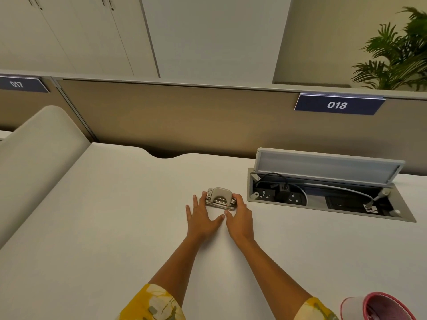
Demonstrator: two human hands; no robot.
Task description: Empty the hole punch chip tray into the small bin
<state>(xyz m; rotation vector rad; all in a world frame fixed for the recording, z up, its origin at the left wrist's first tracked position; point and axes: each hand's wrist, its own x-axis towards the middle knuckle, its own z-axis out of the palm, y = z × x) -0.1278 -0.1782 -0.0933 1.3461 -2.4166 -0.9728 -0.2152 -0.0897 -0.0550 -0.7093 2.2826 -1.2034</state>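
A small metal hole punch (220,198) with a beige handle stands on the white desk (115,215), near the middle. My left hand (202,215) lies flat with fingers spread, its fingertips touching the punch's left end. My right hand (239,215) rests against the punch's right end, fingers curled around that side. The punch stays on the desk between both hands. A small bin (381,307) with a pink rim and white outside lies tipped at the bottom right corner, only partly in view.
An open cable box (323,197) with sockets, plugs and cables is set into the desk to the right of the punch, its lid raised. A brown partition (184,121) with a sign "018" runs behind the desk. A rounded beige divider (34,153) stands at the left.
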